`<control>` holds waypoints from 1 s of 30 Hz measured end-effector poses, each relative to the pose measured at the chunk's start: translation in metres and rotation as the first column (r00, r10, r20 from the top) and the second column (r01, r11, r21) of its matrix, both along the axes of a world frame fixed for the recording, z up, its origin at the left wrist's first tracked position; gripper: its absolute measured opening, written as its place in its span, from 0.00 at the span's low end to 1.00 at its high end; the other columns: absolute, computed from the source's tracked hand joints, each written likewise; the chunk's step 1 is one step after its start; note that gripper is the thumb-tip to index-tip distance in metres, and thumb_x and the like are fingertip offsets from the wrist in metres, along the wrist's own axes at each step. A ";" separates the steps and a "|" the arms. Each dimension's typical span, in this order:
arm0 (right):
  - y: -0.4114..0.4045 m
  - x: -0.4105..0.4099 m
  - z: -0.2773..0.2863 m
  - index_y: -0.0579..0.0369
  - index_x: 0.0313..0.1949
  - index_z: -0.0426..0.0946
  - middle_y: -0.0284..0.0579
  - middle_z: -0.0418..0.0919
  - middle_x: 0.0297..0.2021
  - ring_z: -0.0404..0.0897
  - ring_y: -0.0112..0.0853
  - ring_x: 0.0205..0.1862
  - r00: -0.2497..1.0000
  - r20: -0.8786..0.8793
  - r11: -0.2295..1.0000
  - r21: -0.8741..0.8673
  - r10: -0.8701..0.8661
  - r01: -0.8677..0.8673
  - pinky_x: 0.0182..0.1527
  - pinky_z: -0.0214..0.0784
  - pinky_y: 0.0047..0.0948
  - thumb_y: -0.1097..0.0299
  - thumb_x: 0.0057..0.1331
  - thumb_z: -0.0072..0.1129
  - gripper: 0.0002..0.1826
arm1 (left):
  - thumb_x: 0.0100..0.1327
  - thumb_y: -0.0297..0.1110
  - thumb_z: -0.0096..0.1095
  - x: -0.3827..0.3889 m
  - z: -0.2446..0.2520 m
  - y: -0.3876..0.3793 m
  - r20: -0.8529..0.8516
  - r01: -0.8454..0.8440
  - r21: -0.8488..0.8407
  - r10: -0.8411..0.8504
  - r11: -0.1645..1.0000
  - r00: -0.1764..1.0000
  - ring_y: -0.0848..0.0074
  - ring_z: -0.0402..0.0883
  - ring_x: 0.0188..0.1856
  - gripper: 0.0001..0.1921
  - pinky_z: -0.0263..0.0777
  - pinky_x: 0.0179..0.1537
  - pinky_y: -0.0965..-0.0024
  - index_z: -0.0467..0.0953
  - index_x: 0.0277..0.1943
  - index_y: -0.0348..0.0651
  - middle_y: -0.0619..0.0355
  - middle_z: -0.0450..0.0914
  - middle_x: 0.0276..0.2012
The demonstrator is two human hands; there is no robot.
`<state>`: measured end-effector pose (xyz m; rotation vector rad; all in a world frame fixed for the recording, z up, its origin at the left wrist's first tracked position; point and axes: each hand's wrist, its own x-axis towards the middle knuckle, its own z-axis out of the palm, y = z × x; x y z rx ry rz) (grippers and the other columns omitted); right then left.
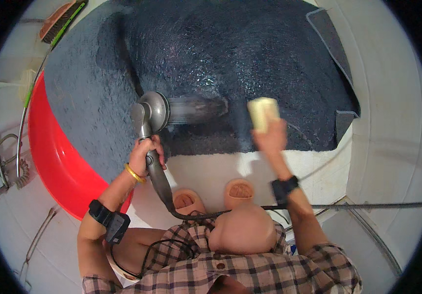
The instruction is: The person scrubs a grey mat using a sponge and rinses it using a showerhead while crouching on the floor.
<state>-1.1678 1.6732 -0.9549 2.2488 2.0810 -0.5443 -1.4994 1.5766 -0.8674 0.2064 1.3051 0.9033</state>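
Observation:
My left hand grips the handle of a grey shower head, which sprays water to the right. The water lands on a dark blue-grey pile rug, wet and glistening in its middle. In my right hand is a pale yellow block, blurred, so I cannot tell whether it is a brush or a sponge. It is over the rug, to the right of the spray; contact between them is unclear. The rug's right edge is folded up, showing its grey backing.
A red plastic basin stands at left, partly under the rug. The shower hose runs across before my knees to the right. A broom leans at upper left, above a wall tap. My feet wear peach slippers on the white floor.

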 end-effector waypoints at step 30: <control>0.103 -0.062 -0.022 0.39 0.63 0.63 0.49 0.71 0.39 0.72 0.46 0.43 0.736 -0.230 0.766 0.294 0.637 -0.572 0.39 0.66 0.47 0.59 0.49 0.66 0.39 | 0.55 0.39 0.53 0.000 0.021 0.006 -0.201 -0.072 0.054 0.082 0.996 0.976 0.71 0.74 0.17 0.11 0.76 0.21 0.63 0.66 0.32 0.40 0.54 0.71 0.19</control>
